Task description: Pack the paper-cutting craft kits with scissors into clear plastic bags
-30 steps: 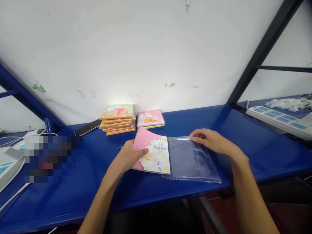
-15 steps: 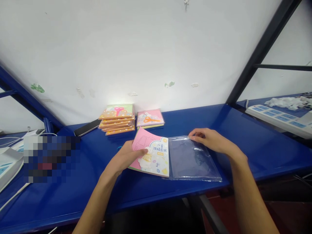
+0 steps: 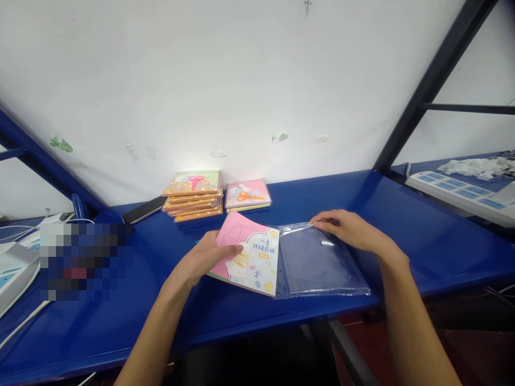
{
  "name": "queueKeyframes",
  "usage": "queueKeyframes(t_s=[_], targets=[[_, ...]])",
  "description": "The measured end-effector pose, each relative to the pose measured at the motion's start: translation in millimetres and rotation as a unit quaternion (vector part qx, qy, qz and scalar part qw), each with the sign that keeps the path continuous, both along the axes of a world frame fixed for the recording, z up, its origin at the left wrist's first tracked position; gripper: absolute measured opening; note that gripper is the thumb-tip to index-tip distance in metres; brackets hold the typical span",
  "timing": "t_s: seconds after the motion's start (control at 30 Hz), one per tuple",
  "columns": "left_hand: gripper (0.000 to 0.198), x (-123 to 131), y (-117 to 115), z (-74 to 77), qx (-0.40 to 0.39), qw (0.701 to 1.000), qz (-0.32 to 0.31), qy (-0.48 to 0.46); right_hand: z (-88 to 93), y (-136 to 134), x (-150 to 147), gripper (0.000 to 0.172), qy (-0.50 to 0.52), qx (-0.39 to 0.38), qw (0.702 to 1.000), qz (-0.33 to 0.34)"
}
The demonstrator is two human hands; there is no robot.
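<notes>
My left hand [image 3: 213,256] grips a pink and white paper-cutting booklet [image 3: 257,271], thumb on its cover and the fingers hidden beneath. The booklet is tilted, and its right edge lies at the open side of a clear plastic sleeve [image 3: 322,268]. Whether that edge sits inside the sleeve or on top of it I cannot tell. At the sleeve's upper edge my right hand [image 3: 341,225] is closed, pinching the film between thumb and fingers. The sleeve looks flat on the blue table [image 3: 225,321].
Behind the booklet stands a stack of wrapped booklets [image 3: 195,201], pink scissors on top. Beside it a shorter pile [image 3: 248,194] carries orange scissors. A black flat object [image 3: 145,210] lies left of them. A white power strip [image 3: 462,193] is at the far right.
The booklet has turned slightly, its lower edge shifting left and toward me. The sleeve's lower right corner has moved a little to the right. Both hands keep their hold.
</notes>
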State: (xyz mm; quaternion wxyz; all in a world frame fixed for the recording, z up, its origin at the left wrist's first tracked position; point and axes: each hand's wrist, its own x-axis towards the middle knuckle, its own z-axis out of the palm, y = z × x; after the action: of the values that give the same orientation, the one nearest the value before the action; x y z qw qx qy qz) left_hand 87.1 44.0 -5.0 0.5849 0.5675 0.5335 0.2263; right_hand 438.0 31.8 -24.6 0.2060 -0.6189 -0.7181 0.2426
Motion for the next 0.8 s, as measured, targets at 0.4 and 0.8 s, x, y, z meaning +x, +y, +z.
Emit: queueKeyframes(t_s=[0.4, 0.8], targets=[[0.041, -4, 0, -6.3, 0.015, 1.000, 0.014, 0.016, 31.1, -30, -61, 0.052, -0.089, -0.044, 0.995, -0.009], [0.045, 6, -8, -4.2, -0.009, 0.999, 0.044, -0.023, 13.5, -18, -66, 0.044, -0.057, -0.106, 0.989, 0.088]])
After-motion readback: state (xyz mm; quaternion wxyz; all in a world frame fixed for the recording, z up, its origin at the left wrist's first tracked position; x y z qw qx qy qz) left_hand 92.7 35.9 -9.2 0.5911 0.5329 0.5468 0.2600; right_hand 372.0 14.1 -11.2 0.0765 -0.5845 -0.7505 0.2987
